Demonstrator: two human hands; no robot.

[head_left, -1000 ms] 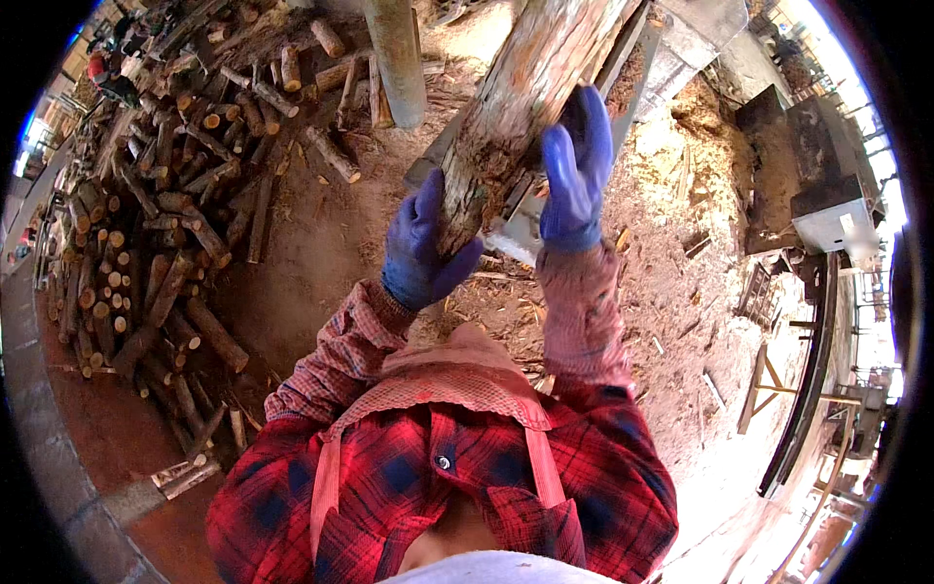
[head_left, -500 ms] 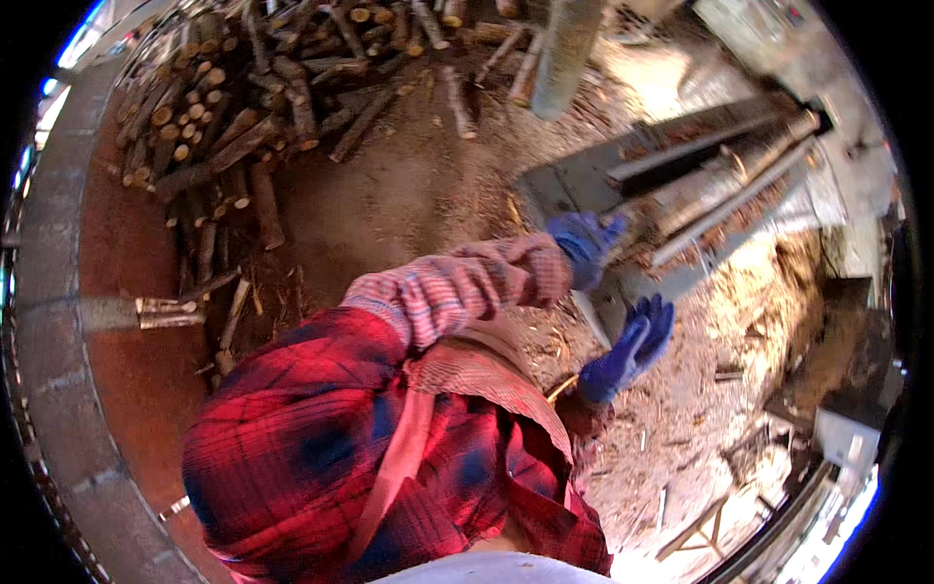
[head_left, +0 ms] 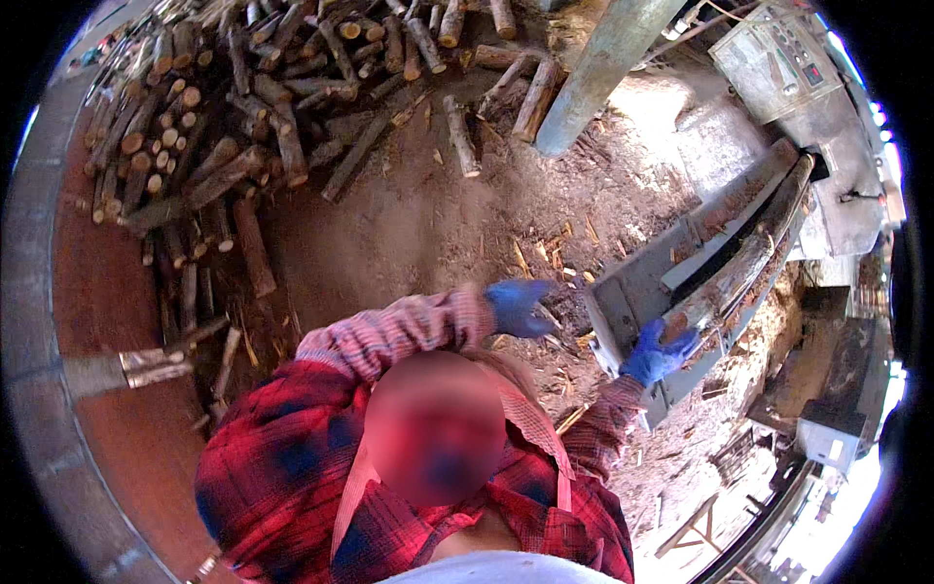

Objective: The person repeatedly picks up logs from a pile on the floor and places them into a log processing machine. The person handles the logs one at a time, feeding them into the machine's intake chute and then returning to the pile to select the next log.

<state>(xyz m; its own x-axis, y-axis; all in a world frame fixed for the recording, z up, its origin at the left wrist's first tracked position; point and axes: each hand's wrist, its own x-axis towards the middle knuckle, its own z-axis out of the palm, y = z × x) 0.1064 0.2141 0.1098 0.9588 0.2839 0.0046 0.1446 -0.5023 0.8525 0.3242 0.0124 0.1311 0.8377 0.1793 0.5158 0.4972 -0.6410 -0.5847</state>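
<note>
A long barked log (head_left: 732, 284) lies lengthwise in a grey metal trough (head_left: 623, 292) to my right, its far end at a machine. My right hand (head_left: 658, 354), in a blue glove, is at the log's near end with its fingers spread; it seems to touch the wood but is not wrapped round it. My left hand (head_left: 520, 308), also blue-gloved, hangs over the littered ground left of the trough. Its fingers are apart and hold nothing.
A big heap of cut logs (head_left: 282, 117) fills the far left. A thick grey post (head_left: 603, 78) stands between heap and trough. The machine (head_left: 788, 78) with a control panel is at the far right. Wood chips (head_left: 555, 248) and bark lie over the ground.
My left hand has come off the log's near end and moved left. My right hand has moved up to that end. The view has shifted, showing more of the machine.
</note>
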